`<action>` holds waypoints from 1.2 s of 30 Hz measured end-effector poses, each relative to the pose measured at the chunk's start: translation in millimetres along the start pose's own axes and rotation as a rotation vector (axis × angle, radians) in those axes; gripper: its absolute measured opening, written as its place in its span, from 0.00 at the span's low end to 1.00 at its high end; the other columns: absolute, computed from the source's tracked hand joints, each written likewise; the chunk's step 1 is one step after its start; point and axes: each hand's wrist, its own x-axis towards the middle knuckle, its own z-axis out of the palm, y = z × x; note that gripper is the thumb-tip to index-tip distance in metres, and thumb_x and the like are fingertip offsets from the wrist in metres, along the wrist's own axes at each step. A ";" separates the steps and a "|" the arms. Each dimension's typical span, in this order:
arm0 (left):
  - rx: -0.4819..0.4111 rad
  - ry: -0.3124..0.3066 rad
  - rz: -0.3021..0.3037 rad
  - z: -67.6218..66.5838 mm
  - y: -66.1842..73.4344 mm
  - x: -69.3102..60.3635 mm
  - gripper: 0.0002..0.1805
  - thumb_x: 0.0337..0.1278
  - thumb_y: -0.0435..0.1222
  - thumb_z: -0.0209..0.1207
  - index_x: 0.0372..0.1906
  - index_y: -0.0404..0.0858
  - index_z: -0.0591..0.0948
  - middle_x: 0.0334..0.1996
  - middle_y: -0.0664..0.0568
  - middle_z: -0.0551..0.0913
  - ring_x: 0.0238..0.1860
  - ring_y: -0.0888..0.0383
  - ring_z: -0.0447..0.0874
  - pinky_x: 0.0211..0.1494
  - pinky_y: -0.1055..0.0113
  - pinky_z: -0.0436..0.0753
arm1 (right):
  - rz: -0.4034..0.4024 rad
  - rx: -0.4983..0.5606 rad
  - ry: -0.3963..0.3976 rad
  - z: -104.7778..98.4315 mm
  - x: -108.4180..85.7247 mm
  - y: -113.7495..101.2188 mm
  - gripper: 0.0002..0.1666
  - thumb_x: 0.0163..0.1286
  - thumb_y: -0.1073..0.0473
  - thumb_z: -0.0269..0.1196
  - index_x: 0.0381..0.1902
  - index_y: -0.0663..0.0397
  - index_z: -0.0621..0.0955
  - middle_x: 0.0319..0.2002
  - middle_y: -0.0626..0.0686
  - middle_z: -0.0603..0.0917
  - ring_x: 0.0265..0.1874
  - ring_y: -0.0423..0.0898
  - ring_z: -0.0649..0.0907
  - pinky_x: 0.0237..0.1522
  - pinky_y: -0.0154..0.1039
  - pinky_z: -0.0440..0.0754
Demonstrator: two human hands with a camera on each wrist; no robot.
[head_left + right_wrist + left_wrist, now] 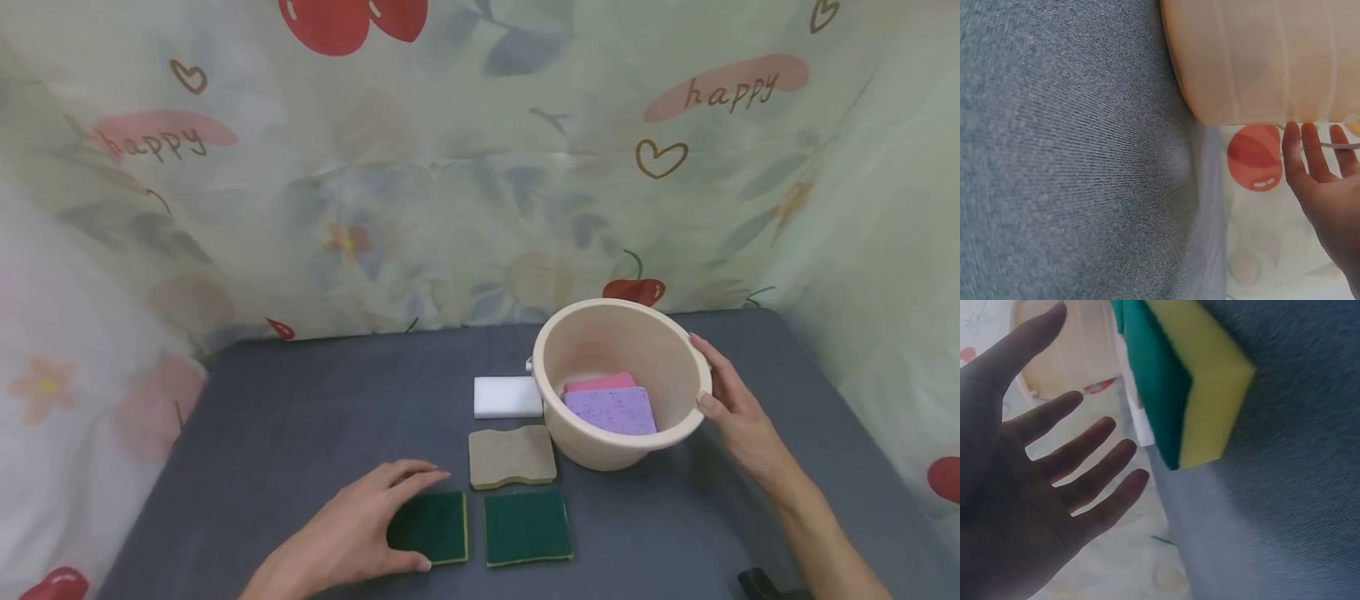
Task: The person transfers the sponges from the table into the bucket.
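Centre right, the round cream plastic bucket (596,448) is gripped at its rim by the right hand (742,422), seemingly for steadiness, while the left hand (356,523) is spread wide at the green-topped yellow sponge (438,527), lower centre.

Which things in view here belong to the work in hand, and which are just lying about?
Likely in the job:
bucket, touched by the right hand
purple sponge and pink sponge, inside it
left green sponge, nearest the left hand
right green sponge, grey sponge, white block, laid out nearby

Apparently incidental:
black object, partly out of frame
patterned cloth, the backdrop
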 end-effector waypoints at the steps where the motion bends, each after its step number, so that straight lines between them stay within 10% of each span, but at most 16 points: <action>1: 0.002 -0.009 -0.005 2.0 -0.2 -0.6 0.47 0.45 0.63 0.69 0.73 0.63 0.64 0.67 0.59 0.68 0.64 0.52 0.71 0.57 0.47 0.78 | 0.003 -0.002 0.002 -0.1 -0.4 -0.3 0.40 0.75 0.74 0.49 0.80 0.51 0.53 0.72 0.45 0.61 0.61 0.38 0.70 0.51 0.25 0.76; 36: -0.009 -0.041 -0.091 32.5 -14.4 -4.2 0.52 0.41 0.52 0.77 0.74 0.60 0.64 0.63 0.56 0.72 0.61 0.52 0.72 0.55 0.50 0.78 | -0.025 0.001 -0.016 -5.4 -3.2 -1.4 0.37 0.75 0.75 0.46 0.79 0.56 0.54 0.74 0.45 0.62 0.65 0.35 0.70 0.55 0.24 0.72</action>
